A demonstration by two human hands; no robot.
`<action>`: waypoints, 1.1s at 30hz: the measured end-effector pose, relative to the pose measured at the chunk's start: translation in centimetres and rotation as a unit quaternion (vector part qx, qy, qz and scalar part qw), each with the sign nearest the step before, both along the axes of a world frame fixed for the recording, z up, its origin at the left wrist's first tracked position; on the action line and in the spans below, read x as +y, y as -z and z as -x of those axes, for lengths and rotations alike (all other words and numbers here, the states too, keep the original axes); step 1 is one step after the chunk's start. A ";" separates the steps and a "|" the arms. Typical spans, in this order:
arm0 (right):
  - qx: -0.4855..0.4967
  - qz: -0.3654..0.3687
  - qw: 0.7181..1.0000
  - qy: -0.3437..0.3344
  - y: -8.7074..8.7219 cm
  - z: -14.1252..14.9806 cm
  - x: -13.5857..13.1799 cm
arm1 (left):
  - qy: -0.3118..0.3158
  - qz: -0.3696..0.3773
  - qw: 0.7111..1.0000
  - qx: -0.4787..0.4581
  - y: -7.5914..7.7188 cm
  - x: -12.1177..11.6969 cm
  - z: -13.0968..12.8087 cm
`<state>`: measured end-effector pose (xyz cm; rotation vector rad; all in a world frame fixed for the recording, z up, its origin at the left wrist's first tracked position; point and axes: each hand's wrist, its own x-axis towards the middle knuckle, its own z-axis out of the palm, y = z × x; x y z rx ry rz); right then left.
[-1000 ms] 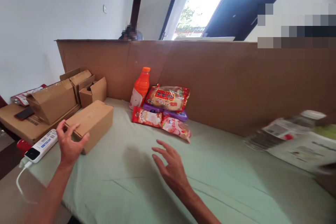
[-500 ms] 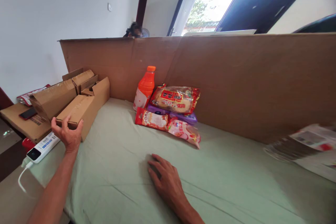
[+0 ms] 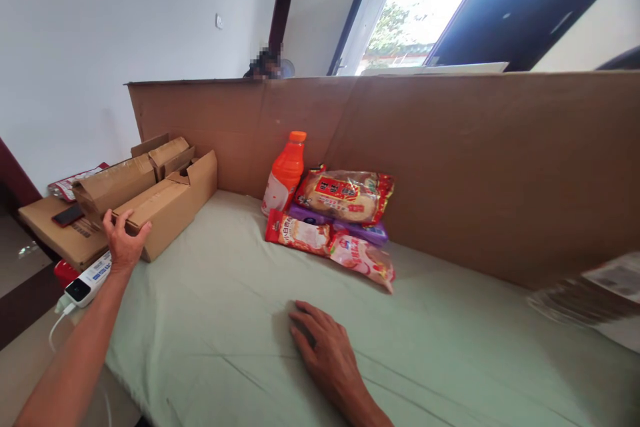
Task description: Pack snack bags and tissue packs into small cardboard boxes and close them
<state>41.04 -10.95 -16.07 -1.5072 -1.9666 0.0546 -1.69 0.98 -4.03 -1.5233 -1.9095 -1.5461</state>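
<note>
At the left edge of the cloth, my left hand (image 3: 125, 245) grips the near end of a long brown cardboard box (image 3: 165, 220), its fingers on top and the thumb against the right side. My right hand (image 3: 327, 350) is open, palm down on the pale green cloth (image 3: 225, 320), holding nothing. Beyond it are a red packet with a white label (image 3: 300, 232) and a pink packet (image 3: 363, 257). Behind these lie a clear and red bag of crackers (image 3: 345, 195) and purple packs (image 3: 367, 233). An orange-capped bottle (image 3: 285, 173) stands beside the bag.
A tall cardboard panel (image 3: 450, 167) runs along the back. More open cardboard boxes (image 3: 117, 183) sit left of the held box, near a dark phone (image 3: 67, 215) and a white power strip (image 3: 90, 280) with a cable. A blurred plastic-wrapped bundle (image 3: 595, 293) lies at right.
My left hand has shifted left and away, pushing the near end of the box closer to the boxes beside it. The right hand stays on the cloth; the view has shifted slightly.
</note>
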 end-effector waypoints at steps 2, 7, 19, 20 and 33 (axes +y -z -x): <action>-0.002 -0.003 1.000 0.001 0.1 0.0 0.0 | 0.003 0.006 1.000 -0.002 -0.1 0.2 0.4; -0.002 -0.001 1.000 0.004 0.4 -0.1 0.1 | 0.001 0.015 1.000 -0.003 0.0 0.3 0.8; -0.010 -0.012 1.000 0.000 0.8 -0.3 0.4 | -0.022 0.009 1.000 -0.001 0.2 0.2 1.2; -0.012 -0.011 1.000 -0.002 0.9 -0.3 0.4 | -0.018 0.012 1.000 0.003 0.3 0.2 1.1; -0.063 -0.024 0.997 -0.036 2.8 -2.5 1.0 | -0.114 0.072 0.990 0.047 -1.3 -5.0 11.7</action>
